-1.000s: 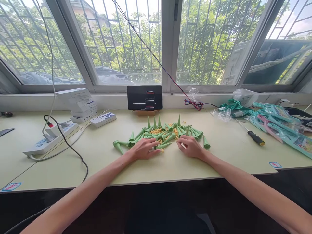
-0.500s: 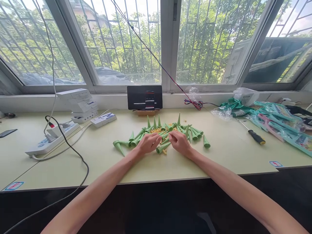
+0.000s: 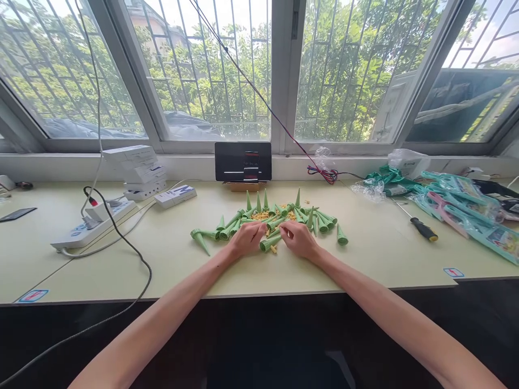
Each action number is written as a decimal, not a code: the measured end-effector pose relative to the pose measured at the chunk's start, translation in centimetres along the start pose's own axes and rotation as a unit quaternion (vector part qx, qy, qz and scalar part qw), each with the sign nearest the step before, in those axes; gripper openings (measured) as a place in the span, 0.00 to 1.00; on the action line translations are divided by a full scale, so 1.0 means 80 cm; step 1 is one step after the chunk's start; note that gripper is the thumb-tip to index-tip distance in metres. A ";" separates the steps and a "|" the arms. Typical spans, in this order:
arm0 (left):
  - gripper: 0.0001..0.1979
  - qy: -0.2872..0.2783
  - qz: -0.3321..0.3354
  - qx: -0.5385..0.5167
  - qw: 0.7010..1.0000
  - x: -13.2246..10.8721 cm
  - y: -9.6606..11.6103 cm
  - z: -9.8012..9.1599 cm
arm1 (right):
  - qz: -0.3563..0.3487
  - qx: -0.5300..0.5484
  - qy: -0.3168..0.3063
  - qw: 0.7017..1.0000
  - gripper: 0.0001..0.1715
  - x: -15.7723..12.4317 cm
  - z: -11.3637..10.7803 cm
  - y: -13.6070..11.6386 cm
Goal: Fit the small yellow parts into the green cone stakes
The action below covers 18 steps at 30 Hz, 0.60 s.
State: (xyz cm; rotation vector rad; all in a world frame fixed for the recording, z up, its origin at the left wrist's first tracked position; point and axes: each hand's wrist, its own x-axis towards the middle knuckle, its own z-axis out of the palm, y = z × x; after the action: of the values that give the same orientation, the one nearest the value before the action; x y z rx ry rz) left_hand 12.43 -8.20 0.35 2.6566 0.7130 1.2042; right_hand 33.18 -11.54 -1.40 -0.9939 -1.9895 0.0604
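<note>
We note bright daylight entering through the windows (image 3: 227,70) at the rear; sky patches near the top edge are overexposed. The table (image 3: 170,259) is evenly lit, with only soft, short shadows beneath the left hand (image 3: 245,240) and the right hand (image 3: 300,241). The area below the table edge is dark and shows little detail. Wide-angle distortion bends the windows outward at both sides. We find focus sharp across the centre.

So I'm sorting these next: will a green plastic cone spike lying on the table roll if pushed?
Probably rolls in a curve: the green plastic cone spike lying alone tapers from wide mouth to point. It looks hollow, so likely light. The upright cones seem tall and narrow, probably tippy.
</note>
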 end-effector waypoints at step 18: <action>0.24 -0.019 -0.027 0.016 0.999 -0.002 -0.005 0.000 | -0.042 -0.032 0.020 0.998 0.11 0.000 -0.008 -0.005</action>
State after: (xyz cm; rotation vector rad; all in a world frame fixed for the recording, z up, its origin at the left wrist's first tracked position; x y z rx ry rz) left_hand 12.22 -7.94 0.13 2.6602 0.7996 1.1336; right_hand 33.38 -12.03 -0.84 -0.9441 -2.0050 -0.0678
